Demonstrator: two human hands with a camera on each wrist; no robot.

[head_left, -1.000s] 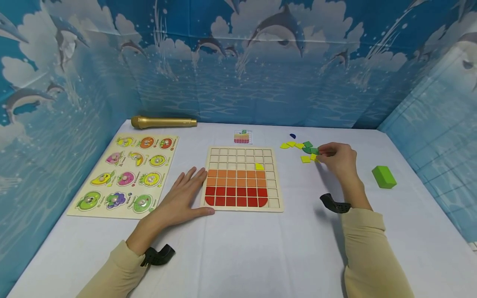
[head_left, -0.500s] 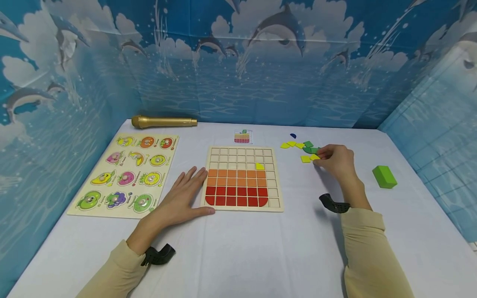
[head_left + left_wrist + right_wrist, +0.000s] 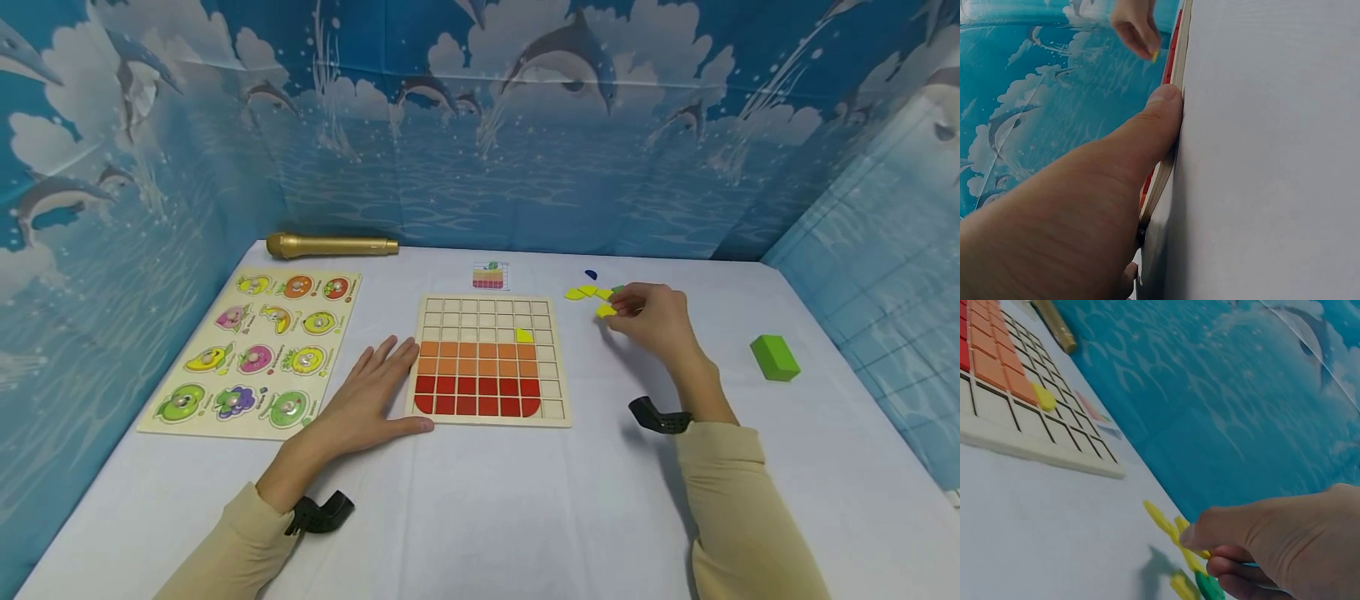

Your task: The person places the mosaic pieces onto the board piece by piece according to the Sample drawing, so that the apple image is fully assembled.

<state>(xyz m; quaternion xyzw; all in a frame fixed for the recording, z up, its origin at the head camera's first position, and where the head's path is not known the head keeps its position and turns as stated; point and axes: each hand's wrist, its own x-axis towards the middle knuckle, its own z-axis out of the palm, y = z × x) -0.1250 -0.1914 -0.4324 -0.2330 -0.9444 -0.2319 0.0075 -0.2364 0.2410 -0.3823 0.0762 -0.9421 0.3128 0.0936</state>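
Note:
My left hand (image 3: pixel 367 400) rests spread on the table at the left side of a wooden grid board (image 3: pixel 561 367), fingertips and thumb touching its edge. Red tiles (image 3: pixel 476 396) fill the board's lower rows and orange tiles (image 3: pixel 476 358) the rows above. One yellow tile (image 3: pixel 524 336) sits above the orange at the right. Right of the board, my right hand (image 3: pixel 656 321) pinches a small yellow tile (image 3: pixel 1155 57) between thumb and fingers. Loose yellow tiles (image 3: pixel 588 291) lie just beyond it. A green piece (image 3: pixel 1210 586) is partly hidden by the right hand.
A small picture card (image 3: pixel 490 276) lies behind the board, and a dark blue piece (image 3: pixel 591 274) behind the loose tiles. A fruit puzzle (image 3: pixel 255 425) is at left, a gold microphone (image 3: pixel 330 246) at the back left, a green block (image 3: pixel 775 357) at right.
My right hand has shifted left and slightly away from me with a yellow tile in its fingers, now covering most of the green pieces. The left hand stays still.

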